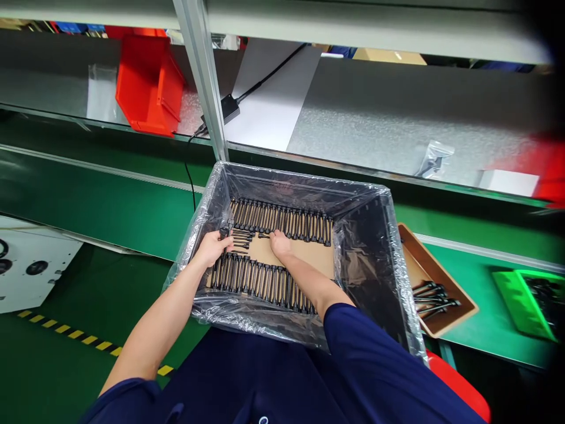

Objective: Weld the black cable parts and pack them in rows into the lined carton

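Note:
A large bin (368,253) lined with clear plastic holds black rod-like parts on a cardboard sheet (309,254). One row of parts (282,219) lies along the far side, another row (260,282) along the near side. Between them, at the left, several parts (241,239) lie crosswise. My left hand (212,247) is closed at the left end of these, on black parts by its fingertips. My right hand (279,242) is closed over the cardboard's middle, its fingertips at the thin end of a black part (263,236).
Right of the bin are a brown tray (435,250) with black parts and a green bin (514,294). A metal post (203,76) rises behind. The shelf carries a red bin (141,82) and a black adapter (229,108). A red stool (461,383) is at the lower right.

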Demonstrator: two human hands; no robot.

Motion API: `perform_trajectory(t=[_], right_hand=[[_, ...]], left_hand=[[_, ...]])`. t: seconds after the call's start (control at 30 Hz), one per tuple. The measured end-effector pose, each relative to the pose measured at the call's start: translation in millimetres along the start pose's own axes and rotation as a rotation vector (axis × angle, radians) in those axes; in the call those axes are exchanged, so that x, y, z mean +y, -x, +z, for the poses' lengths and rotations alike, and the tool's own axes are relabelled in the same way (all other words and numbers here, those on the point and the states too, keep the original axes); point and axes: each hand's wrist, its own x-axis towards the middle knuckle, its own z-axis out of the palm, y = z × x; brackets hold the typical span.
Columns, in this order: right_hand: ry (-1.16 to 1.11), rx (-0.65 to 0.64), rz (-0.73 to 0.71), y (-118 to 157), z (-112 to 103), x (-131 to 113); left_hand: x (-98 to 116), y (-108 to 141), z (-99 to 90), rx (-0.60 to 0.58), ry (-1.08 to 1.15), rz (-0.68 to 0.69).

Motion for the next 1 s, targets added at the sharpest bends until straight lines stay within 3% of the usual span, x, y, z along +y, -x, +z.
perform_trajectory(t=[0.13,0.3,0.4,0.5,0.63,0.73,0.8,0.9,1.0], right_hand=[[-0.136,0.034,0.044,1,-4,-2],[-0.581,0.077,0.061,13,-25,-23],[-1.205,-0.122,0.005,32,-45,-54],[-1.763,-0.355,-0.049,57,-62,-89],[-2.055,-0.35,0.11,74,-70,-112],[-2.147,-0.27,0.285,63,-62,-96],[-2.107,-0.235,0.498,50,-52,-72],[-1.964,-0.206,0.802,34,-34,-31],[-1.882,-0.209,0.91,26,-17,-2]], left_hand=[[-5,-1,-1.6,-0.067,-0.057,0.007],[-5,0,0.7,-0.046,-0.123,-0.017],[-7,0,0.9,-0.084,-0.189,0.005],[-12,1,0.4,-0.206,-0.353,0.089],[-17,2,1.7,-0.319,-0.556,0.203],[-16,2,2.0,-0.264,-0.669,0.282],[-14,2,1.0,-0.185,-0.723,0.307],[-11,1,-1.1,-0.137,-0.714,0.231],[-8,0,-3.0,-0.095,-0.771,0.23]])
